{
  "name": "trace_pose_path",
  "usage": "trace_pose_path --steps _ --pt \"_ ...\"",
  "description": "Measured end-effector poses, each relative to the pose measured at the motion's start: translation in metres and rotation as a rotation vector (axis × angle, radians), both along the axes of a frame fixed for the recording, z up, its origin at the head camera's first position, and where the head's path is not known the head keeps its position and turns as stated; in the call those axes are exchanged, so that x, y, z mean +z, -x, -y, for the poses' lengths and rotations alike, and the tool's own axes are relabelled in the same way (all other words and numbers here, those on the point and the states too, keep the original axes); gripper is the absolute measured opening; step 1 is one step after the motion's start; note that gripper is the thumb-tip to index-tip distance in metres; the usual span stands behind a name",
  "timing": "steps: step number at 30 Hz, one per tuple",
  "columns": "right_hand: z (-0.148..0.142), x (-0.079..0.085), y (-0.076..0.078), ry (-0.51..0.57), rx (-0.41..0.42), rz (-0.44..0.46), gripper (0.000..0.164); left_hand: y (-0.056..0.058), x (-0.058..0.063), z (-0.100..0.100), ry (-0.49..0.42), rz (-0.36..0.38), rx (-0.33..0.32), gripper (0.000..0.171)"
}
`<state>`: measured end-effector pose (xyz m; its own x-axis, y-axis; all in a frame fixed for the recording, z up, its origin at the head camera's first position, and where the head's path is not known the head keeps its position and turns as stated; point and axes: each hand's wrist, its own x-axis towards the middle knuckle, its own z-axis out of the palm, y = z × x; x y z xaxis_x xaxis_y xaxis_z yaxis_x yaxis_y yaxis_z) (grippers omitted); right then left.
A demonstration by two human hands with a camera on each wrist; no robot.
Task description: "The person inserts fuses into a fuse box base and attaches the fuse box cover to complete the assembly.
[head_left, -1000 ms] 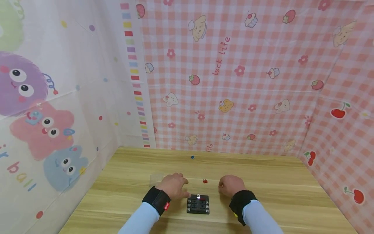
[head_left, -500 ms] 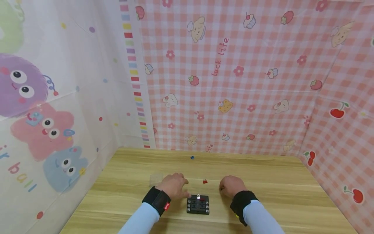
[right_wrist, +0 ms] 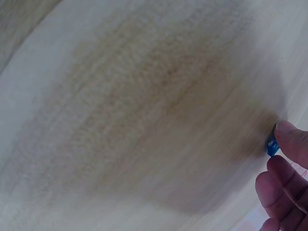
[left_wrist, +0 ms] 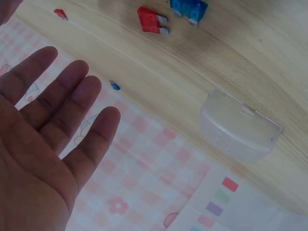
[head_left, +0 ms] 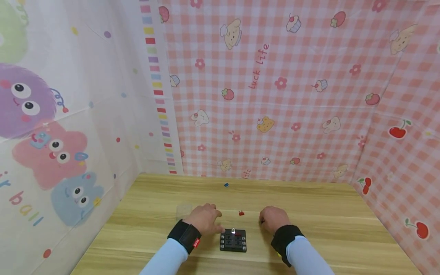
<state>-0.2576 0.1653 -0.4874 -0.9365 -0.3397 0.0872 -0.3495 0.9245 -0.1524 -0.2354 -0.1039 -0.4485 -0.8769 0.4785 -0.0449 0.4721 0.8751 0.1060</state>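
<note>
A black fuse box (head_left: pixel 233 244) with metal terminals along its sides lies at the front of the table. My left hand (head_left: pixel 205 219) is beside its upper left corner; I cannot tell whether the thumb touches it. In the left wrist view this hand (left_wrist: pixel 53 139) holds nothing, fingers extended. Near it are a red blade fuse (left_wrist: pixel 150 20) and a blue one (left_wrist: pixel 188 9), hidden in the head view. My right hand (head_left: pixel 274 219) is right of the box; in its wrist view, thumb and finger pinch a small blue blade fuse (right_wrist: pixel 273 145).
Another red fuse (head_left: pixel 241 213) lies between the hands, and a blue fuse (head_left: pixel 226 185) lies near the back edge. A clear plastic cover (left_wrist: pixel 238 126) sits left of the left hand. Patterned cloth (head_left: pixel 275 107) encloses the wooden table (head_left: pixel 326 214) at back and sides.
The right hand has shifted very slightly to the right. The left hand, the fuse box and the loose fuses keep their places.
</note>
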Motion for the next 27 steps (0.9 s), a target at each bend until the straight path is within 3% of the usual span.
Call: trace_pose_path --steps 27 --pt "-0.0030 -0.0012 0.0033 -0.013 -0.040 0.057 0.014 0.0004 -0.0034 0.0001 -0.010 -0.013 -0.011 0.054"
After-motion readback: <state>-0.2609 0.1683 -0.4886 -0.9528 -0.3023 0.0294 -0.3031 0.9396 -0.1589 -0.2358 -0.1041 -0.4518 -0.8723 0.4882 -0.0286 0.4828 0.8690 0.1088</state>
